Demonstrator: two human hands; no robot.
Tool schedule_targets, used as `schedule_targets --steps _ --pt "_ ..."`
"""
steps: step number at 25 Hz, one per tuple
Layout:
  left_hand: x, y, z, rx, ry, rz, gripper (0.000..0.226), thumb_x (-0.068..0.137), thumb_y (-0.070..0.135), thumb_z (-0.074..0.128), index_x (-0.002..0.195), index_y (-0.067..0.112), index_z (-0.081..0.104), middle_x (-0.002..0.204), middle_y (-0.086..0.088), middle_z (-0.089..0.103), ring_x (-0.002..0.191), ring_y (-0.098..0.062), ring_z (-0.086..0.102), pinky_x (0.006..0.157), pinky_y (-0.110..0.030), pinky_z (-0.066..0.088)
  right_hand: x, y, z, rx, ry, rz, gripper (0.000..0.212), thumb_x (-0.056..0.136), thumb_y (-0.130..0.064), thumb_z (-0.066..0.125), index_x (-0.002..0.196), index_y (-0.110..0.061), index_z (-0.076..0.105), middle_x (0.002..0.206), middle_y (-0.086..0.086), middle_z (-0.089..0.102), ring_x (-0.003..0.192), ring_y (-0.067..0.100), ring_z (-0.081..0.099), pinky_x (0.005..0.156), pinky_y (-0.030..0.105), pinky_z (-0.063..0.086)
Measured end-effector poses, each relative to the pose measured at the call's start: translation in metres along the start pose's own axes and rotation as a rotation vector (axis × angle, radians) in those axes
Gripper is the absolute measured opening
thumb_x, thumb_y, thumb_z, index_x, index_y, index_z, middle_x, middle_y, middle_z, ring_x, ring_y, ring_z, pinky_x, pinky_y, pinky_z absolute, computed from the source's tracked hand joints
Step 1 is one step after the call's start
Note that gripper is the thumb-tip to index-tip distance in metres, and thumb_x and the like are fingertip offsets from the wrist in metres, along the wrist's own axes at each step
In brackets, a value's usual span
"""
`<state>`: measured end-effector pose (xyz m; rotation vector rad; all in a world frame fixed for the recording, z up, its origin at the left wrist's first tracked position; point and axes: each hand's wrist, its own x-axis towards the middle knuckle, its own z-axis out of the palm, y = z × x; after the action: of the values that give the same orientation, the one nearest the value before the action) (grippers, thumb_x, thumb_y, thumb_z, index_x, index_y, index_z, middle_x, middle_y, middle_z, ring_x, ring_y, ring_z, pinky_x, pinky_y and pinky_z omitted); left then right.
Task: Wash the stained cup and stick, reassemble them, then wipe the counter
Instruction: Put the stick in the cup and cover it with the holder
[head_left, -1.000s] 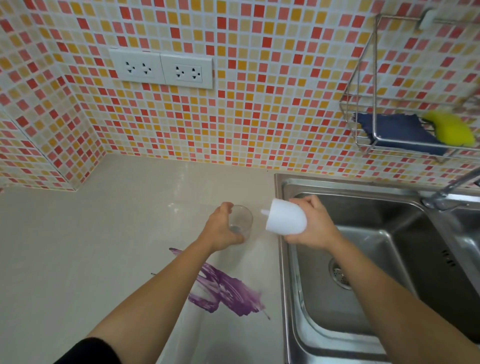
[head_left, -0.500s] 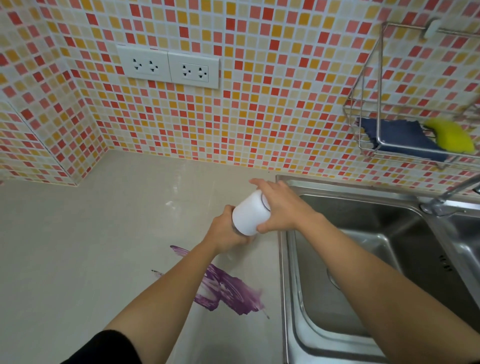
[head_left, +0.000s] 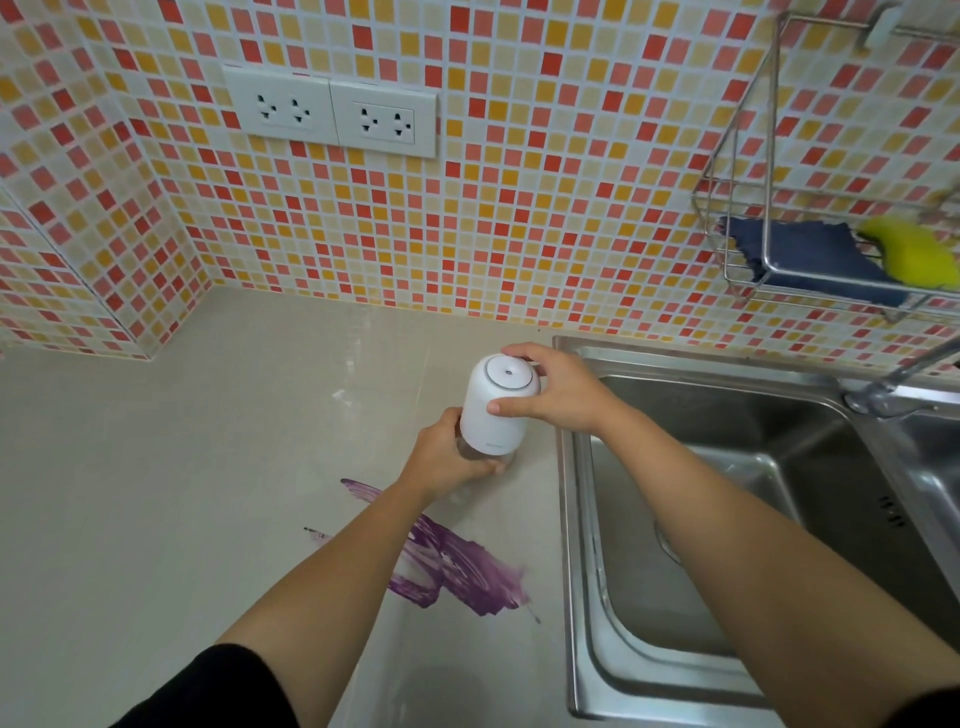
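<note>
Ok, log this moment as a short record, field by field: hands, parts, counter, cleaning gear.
left hand: grips the clear cup, down at the counter
right hand: holds the white top upright on the cup
stick: not visible
purple stain: smeared on the counter, nearer than the cup, not yet wiped
sink: right of the cup
wire rack: on the wall, holds blue cloth and yellow sponge

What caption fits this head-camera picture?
The left hand holds the clear cup, right hand seats the white top on it, beside a sink and a purple counter smear.
</note>
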<state>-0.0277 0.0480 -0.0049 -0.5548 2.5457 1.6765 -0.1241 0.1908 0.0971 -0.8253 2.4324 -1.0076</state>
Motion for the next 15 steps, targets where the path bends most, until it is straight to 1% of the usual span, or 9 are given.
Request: schedule_targets --steps 5,7,9,12,14,15 --pt "0.001 -0.005 0.0 0.033 0.0 0.013 0.083 0.06 0.036 0.086 0.129 0.017 0.045 0.116 0.003 0.059 0.104 -0.015 0.056 0.082 -0.025 0.047 -0.001 0.005 0.012 -0.01 0.004 -0.017 0.076 0.059 -0.039 0.085 0.126 -0.024 0.052 0.125 -0.008 0.054 0.108 0.014 0.051 0.092 0.033 0.046" --pt "0.001 -0.004 -0.001 0.043 -0.017 0.027 0.085 0.061 0.032 0.086 0.132 0.018 0.042 0.118 0.003 0.058 0.105 -0.014 0.055 0.083 -0.025 0.046 -0.001 0.008 0.015 -0.004 0.023 -0.023 0.074 0.059 -0.039 0.085 0.123 -0.024 0.052 0.122 -0.008 0.054 0.106 0.013 0.051 0.09 0.032 0.046" --pt "0.002 -0.005 -0.003 0.059 -0.065 0.044 0.089 0.062 0.025 0.086 0.137 0.02 0.038 0.122 0.003 0.058 0.108 -0.014 0.055 0.085 -0.025 0.045 -0.002 0.012 0.02 -0.011 0.022 -0.023 0.073 0.059 -0.038 0.086 0.122 -0.023 0.052 0.122 -0.007 0.055 0.106 0.013 0.051 0.09 0.032 0.046" --pt "0.004 -0.008 -0.013 0.102 -0.152 0.024 0.094 0.064 0.015 0.081 0.142 0.025 0.031 0.13 0.002 0.054 0.118 -0.019 0.053 0.095 -0.032 0.046 -0.003 0.018 0.03 -0.008 0.036 -0.013 0.074 0.056 -0.037 0.087 0.12 -0.022 0.053 0.121 -0.005 0.055 0.106 0.014 0.052 0.093 0.034 0.045" --pt "0.003 -0.009 -0.022 0.132 -0.155 -0.005 0.093 0.066 0.013 0.074 0.146 0.018 0.026 0.141 -0.004 0.047 0.13 -0.022 0.045 0.103 -0.036 0.043 -0.004 0.022 0.035 -0.001 0.044 -0.001 0.076 0.056 -0.038 0.087 0.122 -0.021 0.052 0.121 -0.004 0.055 0.108 0.015 0.052 0.095 0.035 0.044" --pt "0.002 -0.006 -0.027 0.148 -0.142 -0.017 0.09 0.07 0.007 0.069 0.148 0.014 0.023 0.146 -0.008 0.041 0.134 -0.023 0.039 0.106 -0.035 0.04 -0.004 0.024 0.037 -0.012 0.037 0.0 0.078 0.057 -0.039 0.087 0.124 -0.021 0.051 0.123 -0.004 0.054 0.11 0.015 0.051 0.096 0.034 0.043"
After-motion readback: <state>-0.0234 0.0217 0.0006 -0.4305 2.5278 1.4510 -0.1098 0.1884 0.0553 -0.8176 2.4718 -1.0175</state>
